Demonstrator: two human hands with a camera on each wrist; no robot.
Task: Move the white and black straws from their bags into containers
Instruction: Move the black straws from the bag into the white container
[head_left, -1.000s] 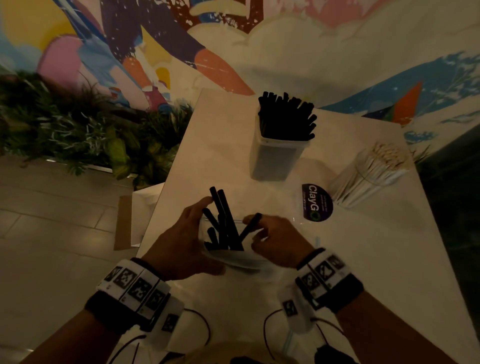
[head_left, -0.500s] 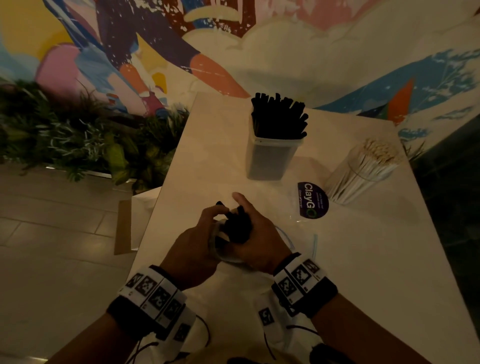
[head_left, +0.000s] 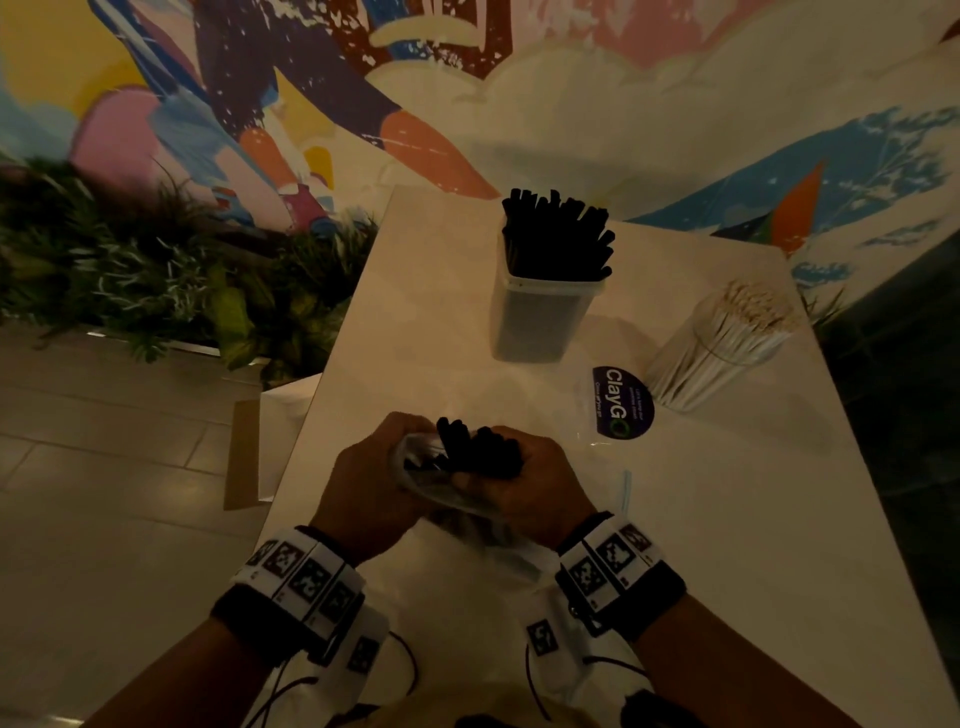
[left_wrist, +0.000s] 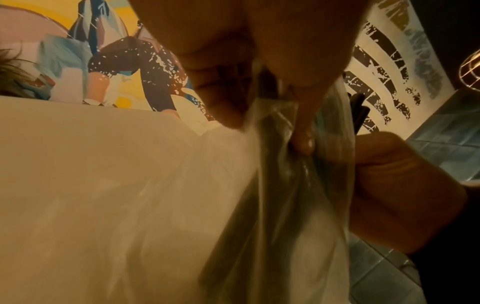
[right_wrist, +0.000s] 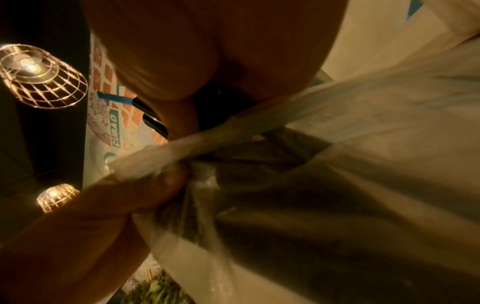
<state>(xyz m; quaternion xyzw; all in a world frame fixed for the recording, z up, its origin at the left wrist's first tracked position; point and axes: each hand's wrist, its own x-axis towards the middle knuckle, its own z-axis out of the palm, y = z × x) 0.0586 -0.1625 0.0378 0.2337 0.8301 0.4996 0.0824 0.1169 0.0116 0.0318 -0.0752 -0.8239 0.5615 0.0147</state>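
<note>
Near the table's front edge my left hand (head_left: 363, 483) pinches the rim of a clear plastic bag (head_left: 415, 467), and its fingers (left_wrist: 221, 98) clamp the film (left_wrist: 272, 164). My right hand (head_left: 524, 488) grips a bundle of black straws (head_left: 483, 449) standing out of the bag's mouth. The lower part of the straws shows dark through the bag (right_wrist: 298, 195). At the back stands a tall clear container (head_left: 540, 322) full of black straws (head_left: 556, 234). A round clear container with white straws (head_left: 727, 343) sits at the right, tilted.
A dark round ClayG sticker (head_left: 622, 402) lies on an empty clear bag between the containers and my hands. A single pale straw (head_left: 626, 486) lies to the right of my right hand. Plants (head_left: 130, 280) line the floor left of the white table (head_left: 727, 519).
The loose black straws that fanned out of the bag have been gathered into my right hand's grip. Both hands have closed together around the bag's mouth.
</note>
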